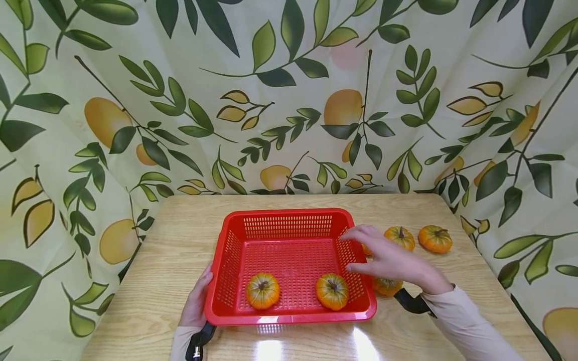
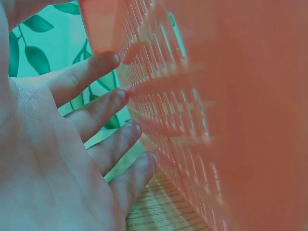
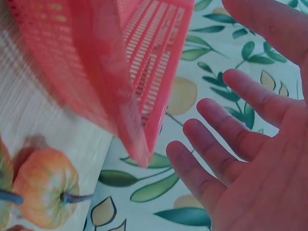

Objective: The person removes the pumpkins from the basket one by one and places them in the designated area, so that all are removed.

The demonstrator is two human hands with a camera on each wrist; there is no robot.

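Note:
A red plastic basket [image 1: 291, 319] with slotted walls stands on the table. Inside it, near the front wall, are two small orange pumpkins, one left [image 1: 263, 291] and one right [image 1: 332, 292]. My left hand [image 1: 197, 301] is at the basket's left side; in the left wrist view its extended fingertips touch the slotted wall [image 2: 163, 91]. Above the basket's right rim hovers my right hand [image 1: 384, 254], fingers spread and holding nothing. The right wrist view shows a gap between those fingers [image 3: 231, 127] and the basket rim [image 3: 127, 106].
Several more pumpkins lie on the table right of the basket, including one at the far right [image 1: 435, 238], one behind my right hand [image 1: 400, 237] and one partly under it [image 1: 388, 287]. A leaf-patterned curtain [image 1: 289, 125] borders the wooden table [image 1: 149, 301].

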